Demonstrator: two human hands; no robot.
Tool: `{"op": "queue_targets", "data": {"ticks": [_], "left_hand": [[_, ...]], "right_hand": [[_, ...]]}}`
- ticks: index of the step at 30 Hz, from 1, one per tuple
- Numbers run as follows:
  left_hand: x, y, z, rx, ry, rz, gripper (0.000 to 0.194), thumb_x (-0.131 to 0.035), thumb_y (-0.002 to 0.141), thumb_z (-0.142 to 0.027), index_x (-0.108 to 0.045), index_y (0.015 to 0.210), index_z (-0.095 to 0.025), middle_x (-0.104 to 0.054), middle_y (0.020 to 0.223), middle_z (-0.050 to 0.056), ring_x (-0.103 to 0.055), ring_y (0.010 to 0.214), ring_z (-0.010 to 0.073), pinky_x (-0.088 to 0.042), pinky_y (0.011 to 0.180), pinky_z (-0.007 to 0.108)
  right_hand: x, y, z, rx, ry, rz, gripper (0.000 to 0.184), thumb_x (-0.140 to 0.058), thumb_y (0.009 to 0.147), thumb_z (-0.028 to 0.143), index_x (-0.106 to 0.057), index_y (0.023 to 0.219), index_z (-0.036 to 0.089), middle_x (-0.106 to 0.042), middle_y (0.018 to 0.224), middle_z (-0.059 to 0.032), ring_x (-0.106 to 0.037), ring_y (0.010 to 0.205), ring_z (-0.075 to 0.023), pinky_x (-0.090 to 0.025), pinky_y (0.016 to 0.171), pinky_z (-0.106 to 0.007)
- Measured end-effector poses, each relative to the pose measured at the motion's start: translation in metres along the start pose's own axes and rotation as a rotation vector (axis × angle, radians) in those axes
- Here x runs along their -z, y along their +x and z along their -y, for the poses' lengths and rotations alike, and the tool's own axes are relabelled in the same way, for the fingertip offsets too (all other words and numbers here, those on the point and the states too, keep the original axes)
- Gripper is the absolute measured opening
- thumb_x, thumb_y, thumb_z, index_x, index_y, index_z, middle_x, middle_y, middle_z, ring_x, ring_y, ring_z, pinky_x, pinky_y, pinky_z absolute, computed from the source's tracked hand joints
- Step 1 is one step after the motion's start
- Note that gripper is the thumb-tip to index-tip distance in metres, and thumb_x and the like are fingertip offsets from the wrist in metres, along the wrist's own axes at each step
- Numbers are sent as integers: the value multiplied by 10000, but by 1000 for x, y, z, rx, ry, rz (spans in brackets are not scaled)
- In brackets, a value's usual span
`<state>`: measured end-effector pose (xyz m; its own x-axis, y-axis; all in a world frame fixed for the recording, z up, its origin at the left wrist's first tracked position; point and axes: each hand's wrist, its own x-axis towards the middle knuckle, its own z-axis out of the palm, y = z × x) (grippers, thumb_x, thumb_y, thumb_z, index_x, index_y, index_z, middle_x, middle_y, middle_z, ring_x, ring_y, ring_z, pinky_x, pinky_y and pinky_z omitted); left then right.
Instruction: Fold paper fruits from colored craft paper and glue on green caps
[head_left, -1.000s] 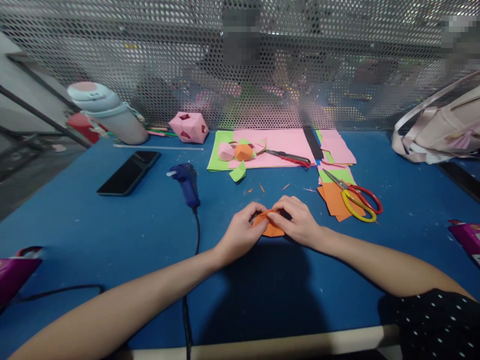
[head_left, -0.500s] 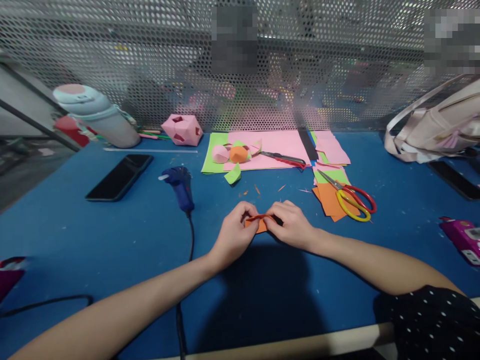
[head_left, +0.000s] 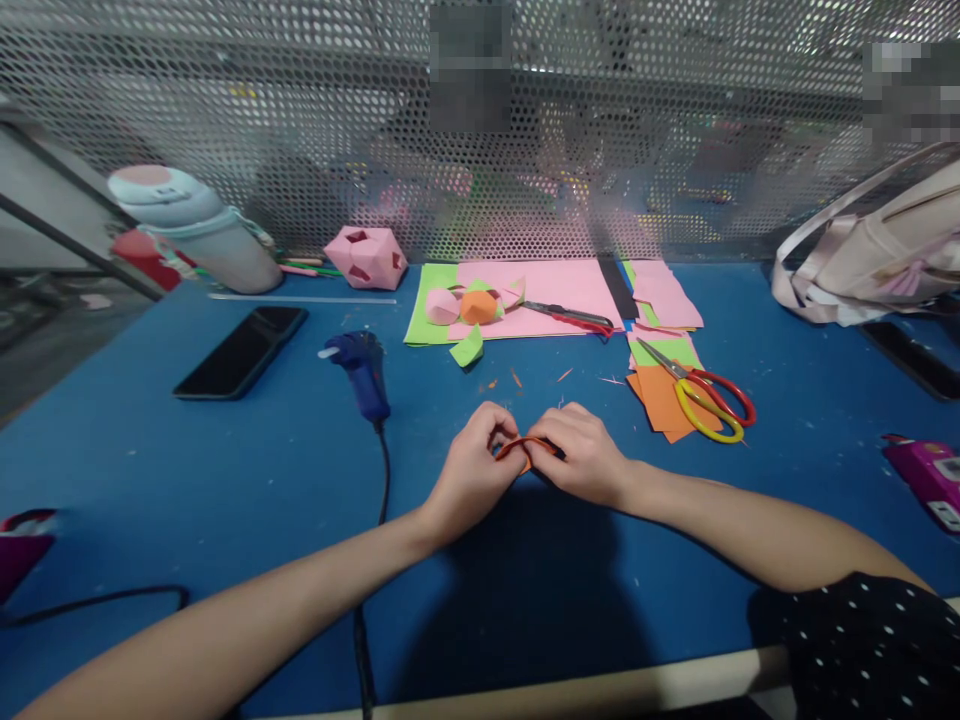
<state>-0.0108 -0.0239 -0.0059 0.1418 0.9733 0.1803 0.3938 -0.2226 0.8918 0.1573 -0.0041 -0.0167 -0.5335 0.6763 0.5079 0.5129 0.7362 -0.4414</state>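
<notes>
Between my two hands is a small piece of orange paper (head_left: 527, 462), bent into a curve, its edge seen nearly end-on. My left hand (head_left: 484, 455) pinches its left end, fingers closed. On the other end, my right hand (head_left: 581, 450) is closed too, its fingers covering much of the paper. Orange scraps (head_left: 516, 378) lie on the blue table (head_left: 262, 520) just beyond my hands. Right of them, scissors (head_left: 709, 400) with one red and one yellow handle rest on orange paper squares (head_left: 660, 405).
A blue glue gun (head_left: 364, 375) with its black cord lies left of my hands. Behind are a phone (head_left: 241, 352), a bottle (head_left: 202, 230), a pink paper ball (head_left: 366, 258), stacked paper sheets (head_left: 562, 280) and a cutter (head_left: 570, 318). A bag (head_left: 877, 250) stands at right.
The orange paper has been bent further, and less of its flat face shows now. My hands stay in nearly the same place.
</notes>
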Motion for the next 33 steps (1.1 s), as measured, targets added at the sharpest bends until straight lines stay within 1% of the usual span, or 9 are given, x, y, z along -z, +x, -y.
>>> {"op": "queue_targets", "data": {"ticks": [3, 6, 11, 17, 19, 22, 26, 30, 33], "left_hand": [[0, 0, -2, 35, -4, 24, 141, -518, 723, -80, -454, 768, -198, -482, 728, -44, -466, 643, 99, -376, 593, 211], [1, 1, -3, 62, 17, 0, 123, -525, 726, -96, -487, 794, -192, -494, 715, -44, -473, 630, 97, -377, 587, 209], [1, 4, 1, 130, -87, -18, 172, -563, 721, -134, -504, 874, -187, -524, 724, -42, -500, 619, 96, -404, 569, 204], [1, 5, -1, 132, -235, -23, 236, -593, 766, -223, -542, 991, -173, -624, 948, 27, -602, 856, 149, -483, 758, 257], [3, 5, -3, 134, -194, -18, 221, -549, 820, -266, -586, 1018, -174, -643, 993, 41, -603, 907, 160, -476, 814, 274], [6, 7, -4, 66, -96, 9, 227, -480, 878, -290, -654, 982, -187, -655, 1000, 41, -594, 943, 165, -448, 880, 283], [6, 8, -4, 6, -54, 50, 252, -465, 886, -290, -691, 937, -192, -664, 980, 46, -602, 929, 172, -452, 865, 276], [5, 7, -5, 67, -52, 33, 246, -521, 860, -317, -682, 985, -179, -676, 988, 50, -614, 917, 178, -474, 820, 263], [7, 6, -5, 85, -46, 25, 275, -500, 876, -337, -687, 1008, -184, -678, 1055, 48, -606, 985, 186, -459, 878, 271]], "right_hand": [[1, 0, 1, 3, 10, -2, 158, -483, 898, 237, -605, 821, 173, -627, 753, -19, -562, 707, -125, -354, 734, -291], [2, 1, 2, -1, 28, -11, 130, -507, 888, 253, -606, 887, 170, -640, 804, -31, -573, 744, -137, -361, 740, -295], [4, 4, 1, -102, 72, -35, 142, -481, 904, 230, -601, 853, 173, -633, 774, -26, -565, 724, -135, -367, 717, -286], [5, 4, -4, -162, 119, -43, 166, -487, 902, 220, -600, 786, 178, -614, 729, -10, -540, 687, -127, -376, 705, -276], [5, 5, -5, -184, 128, -43, 164, -490, 899, 218, -604, 787, 178, -616, 735, -11, -544, 702, -130, -384, 712, -275], [6, 6, -4, -212, 148, -39, 138, -507, 893, 247, -620, 849, 182, -626, 772, -18, -554, 721, -137, -400, 717, -277], [7, 7, -2, -213, 191, -71, 150, -519, 893, 283, -637, 886, 191, -637, 795, -24, -568, 746, -142, -413, 720, -279], [8, 8, -3, -210, 221, -95, 170, -522, 894, 232, -649, 787, 191, -655, 748, -7, -581, 717, -128, -404, 732, -281], [9, 8, -4, -219, 242, -97, 155, -553, 880, 240, -669, 786, 199, -679, 754, 1, -596, 702, -123, -403, 748, -287]]}}
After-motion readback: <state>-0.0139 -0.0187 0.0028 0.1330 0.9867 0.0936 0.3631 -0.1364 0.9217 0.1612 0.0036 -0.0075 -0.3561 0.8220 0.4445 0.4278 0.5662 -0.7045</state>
